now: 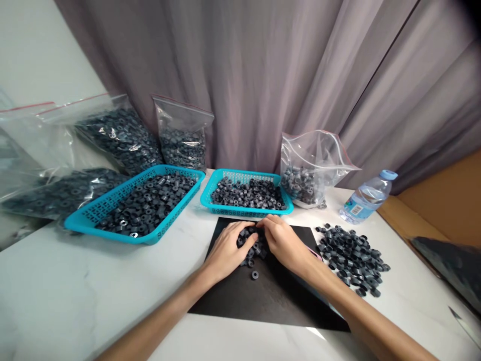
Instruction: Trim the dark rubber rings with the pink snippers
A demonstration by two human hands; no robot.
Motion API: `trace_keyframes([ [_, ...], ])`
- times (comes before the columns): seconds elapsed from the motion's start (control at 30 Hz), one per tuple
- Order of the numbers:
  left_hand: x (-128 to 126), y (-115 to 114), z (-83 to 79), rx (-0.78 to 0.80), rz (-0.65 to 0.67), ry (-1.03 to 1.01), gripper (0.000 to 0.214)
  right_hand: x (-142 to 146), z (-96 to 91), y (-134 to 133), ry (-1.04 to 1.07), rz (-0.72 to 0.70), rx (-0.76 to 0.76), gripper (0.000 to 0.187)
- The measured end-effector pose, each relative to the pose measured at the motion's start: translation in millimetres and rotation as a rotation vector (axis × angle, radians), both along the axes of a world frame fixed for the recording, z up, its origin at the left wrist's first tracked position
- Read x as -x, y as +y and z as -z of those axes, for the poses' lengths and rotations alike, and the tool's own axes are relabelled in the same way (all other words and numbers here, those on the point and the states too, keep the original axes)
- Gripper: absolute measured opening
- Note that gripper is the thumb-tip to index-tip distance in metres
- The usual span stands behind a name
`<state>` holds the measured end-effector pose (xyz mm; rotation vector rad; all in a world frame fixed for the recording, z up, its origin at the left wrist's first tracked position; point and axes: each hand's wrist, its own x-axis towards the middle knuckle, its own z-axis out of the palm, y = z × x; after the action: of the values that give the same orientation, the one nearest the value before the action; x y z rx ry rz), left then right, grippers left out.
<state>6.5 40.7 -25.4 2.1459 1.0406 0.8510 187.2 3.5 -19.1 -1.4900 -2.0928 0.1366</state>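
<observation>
A small heap of dark grey rubber rings [252,246] lies on a black mat [263,296] in front of me. My left hand [227,250] curls round the heap from the left, fingers bent over the rings. From the right, my right hand [283,240] cups the same heap, its fingertips meeting the left hand's at the top. One ring [255,275] lies alone just below the heap. Whether either hand grips particular rings I cannot make out.
Two turquoise baskets of rings stand behind the mat, a large one [112,220] at left and a small one [221,205] in the middle. A loose pile of rings [353,255] lies at right, near a water bottle [366,198]. Several plastic bags [311,170] of rings line the curtain.
</observation>
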Motion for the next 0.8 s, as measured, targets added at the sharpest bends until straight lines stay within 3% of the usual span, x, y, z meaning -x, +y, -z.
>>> trace_keyframes([
  [0.4,2.4,-10.6,-6.9,-0.048,0.062,0.045,0.025,-23.5,-2.6,-2.3,0.197,-0.037,0.081,0.035],
  [0.53,1.2,-10.5,-7.4,-0.043,0.063,0.024,0.024,-21.1,2.8,0.3,0.231,-0.028,0.052,0.035],
  [0.8,2.1,-4.6,-3.0,0.034,0.003,-0.065,0.029,-13.5,11.1,2.6,0.311,-0.14,0.109,0.032],
])
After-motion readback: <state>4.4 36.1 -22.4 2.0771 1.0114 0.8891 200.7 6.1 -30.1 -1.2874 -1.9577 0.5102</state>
